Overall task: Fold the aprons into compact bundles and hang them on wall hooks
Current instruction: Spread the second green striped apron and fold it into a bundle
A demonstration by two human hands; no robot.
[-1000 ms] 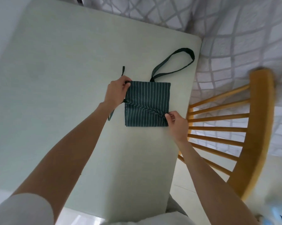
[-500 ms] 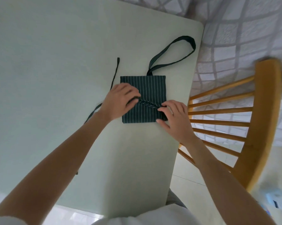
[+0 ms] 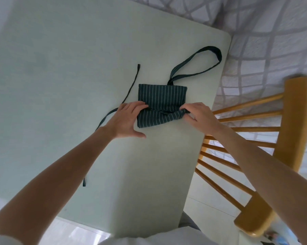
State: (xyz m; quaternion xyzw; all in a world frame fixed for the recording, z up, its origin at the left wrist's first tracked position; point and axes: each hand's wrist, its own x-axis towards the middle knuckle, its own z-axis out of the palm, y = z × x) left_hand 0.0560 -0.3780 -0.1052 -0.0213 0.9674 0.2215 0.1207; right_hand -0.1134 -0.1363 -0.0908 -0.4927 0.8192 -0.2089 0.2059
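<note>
Left hand [image 3: 126, 119] is laid pretty flat, fingers straight and together, tips pressing the left edge of the folded apron [image 3: 162, 105] about halfway down, thumb sticking out toward the person. Right hand [image 3: 196, 114] is on the opposite edge with fingers curled, pinching a bunched bit of the striped fabric at the right side. So the apron sits right between the two hands, a dark green square with thin white stripes, lying on the pale tabletop [image 3: 60, 85]. Its neck loop [image 3: 198, 68] runs out past the far edge toward the table corner. One tie strap [image 3: 131, 85] trails off to the left, passing under the left wrist. Wooden chair [image 3: 273, 138] is off to the right.
</note>
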